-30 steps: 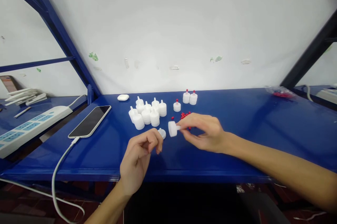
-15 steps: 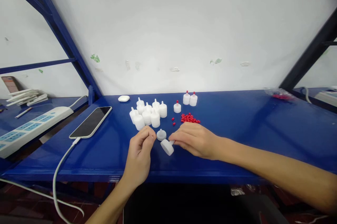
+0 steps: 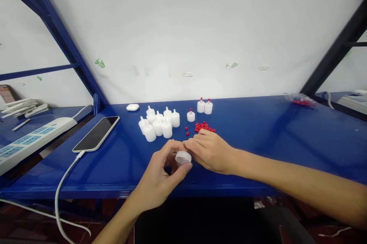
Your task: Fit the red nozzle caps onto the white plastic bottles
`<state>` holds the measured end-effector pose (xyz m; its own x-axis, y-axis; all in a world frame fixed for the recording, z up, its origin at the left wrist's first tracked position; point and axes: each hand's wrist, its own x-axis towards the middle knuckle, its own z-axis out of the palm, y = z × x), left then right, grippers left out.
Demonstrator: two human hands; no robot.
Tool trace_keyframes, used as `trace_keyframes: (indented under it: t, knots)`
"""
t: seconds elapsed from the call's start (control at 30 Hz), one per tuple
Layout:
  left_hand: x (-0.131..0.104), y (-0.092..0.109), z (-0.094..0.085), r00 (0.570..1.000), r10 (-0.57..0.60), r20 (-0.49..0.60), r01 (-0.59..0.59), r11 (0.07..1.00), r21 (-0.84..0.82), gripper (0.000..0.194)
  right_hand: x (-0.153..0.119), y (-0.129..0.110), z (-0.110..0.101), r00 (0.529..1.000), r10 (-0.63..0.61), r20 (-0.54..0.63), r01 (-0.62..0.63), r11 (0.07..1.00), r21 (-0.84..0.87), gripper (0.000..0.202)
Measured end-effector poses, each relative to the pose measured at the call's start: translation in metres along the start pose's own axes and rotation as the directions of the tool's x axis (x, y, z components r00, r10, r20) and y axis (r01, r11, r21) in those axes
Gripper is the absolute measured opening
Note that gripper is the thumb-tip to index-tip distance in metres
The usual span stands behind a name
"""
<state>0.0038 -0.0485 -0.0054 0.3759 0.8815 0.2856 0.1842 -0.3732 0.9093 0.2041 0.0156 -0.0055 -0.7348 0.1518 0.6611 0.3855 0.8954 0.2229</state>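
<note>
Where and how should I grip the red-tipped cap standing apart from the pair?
Probably around the wide white base of the red-tipped cap, coming from above: it stands upright with gaps around it, and its narrow red tip offers less to hold.

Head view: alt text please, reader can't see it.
A person's left hand and right hand together hold one white nozzle cap over a blue table. Beyond are scattered red tips, clustered white caps and three red-tipped caps; a phone lies at left.
</note>
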Motion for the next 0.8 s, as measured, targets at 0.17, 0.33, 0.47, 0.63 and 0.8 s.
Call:
trace_keyframes:
  t: [0.17,0.33,0.47,0.63,0.8]
  knots:
    - [0.001,0.004,0.001,0.997,0.062,0.034,-0.062,0.998,0.0,0.016,0.003,-0.001,-0.001,1.0,-0.028,-0.013,0.026,0.993,-0.118,0.026]
    - [0.003,0.003,0.002,1.0,0.017,0.016,-0.017,1.0,-0.008,0.02,0.005,-0.003,-0.002,0.998,-0.032,0.045,0.039,0.986,-0.159,0.023]
    - [0.004,0.001,0.002,1.0,0.026,-0.012,-0.025,0.999,0.026,0.016,0.002,-0.002,-0.001,0.996,-0.018,0.083,0.033,0.984,-0.176,0.022]
    - [0.004,0.002,0.002,0.998,0.066,-0.018,-0.065,0.996,0.053,0.016,0.003,-0.006,0.003,0.998,0.011,0.066,0.003,0.977,-0.215,0.022]
    - [0.0,-0.004,0.004,0.984,0.127,-0.126,-0.111,0.986,0.128,0.022,0.012,-0.005,0.002,0.979,0.122,0.165,-0.082,0.97,-0.231,0.02]
